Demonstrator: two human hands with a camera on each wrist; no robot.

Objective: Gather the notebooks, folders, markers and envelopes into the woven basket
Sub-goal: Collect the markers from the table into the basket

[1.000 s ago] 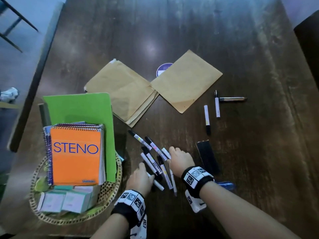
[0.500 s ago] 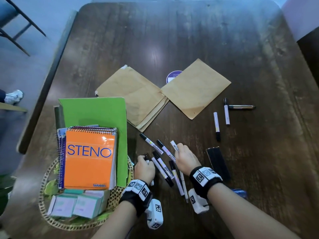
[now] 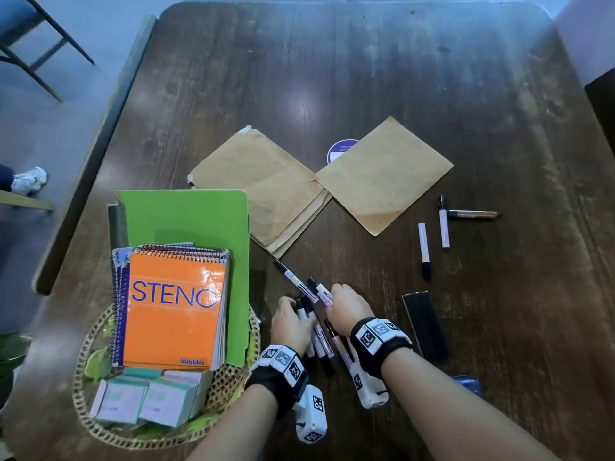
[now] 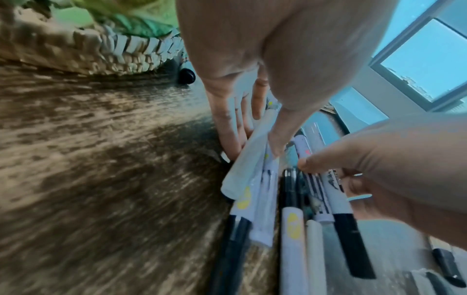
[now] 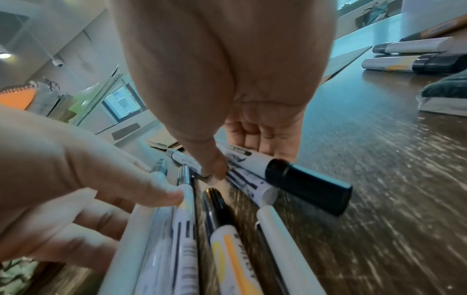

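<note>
Several black-and-white markers (image 3: 319, 337) lie bunched on the dark wooden table just right of the woven basket (image 3: 100, 427). My left hand (image 3: 293, 322) grips the bunch from the left, thumb on top (image 4: 252, 151). My right hand (image 3: 346, 307) curls round it from the right, thumb pressing a marker (image 5: 237, 159). The basket holds an orange STENO notebook (image 3: 173, 307), more spiral notebooks under it and a green folder (image 3: 186, 217). Two stacks of brown envelopes (image 3: 263, 184) (image 3: 382, 174) lie mid-table. Three loose markers (image 3: 424, 247) (image 3: 444, 224) (image 3: 472, 213) lie to the right.
Small pale boxes (image 3: 143, 400) sit at the basket's front. A flat black block (image 3: 426, 327) lies right of my right wrist, and a blue object (image 3: 469, 384) shows by my forearm. A round purple sticker (image 3: 339, 149) peeks from behind the envelopes. A chair stands off the table's far left.
My hands have closed in on each other and pushed the scattered markers into one tight bunch. One marker at the far end still sticks out at an angle.
</note>
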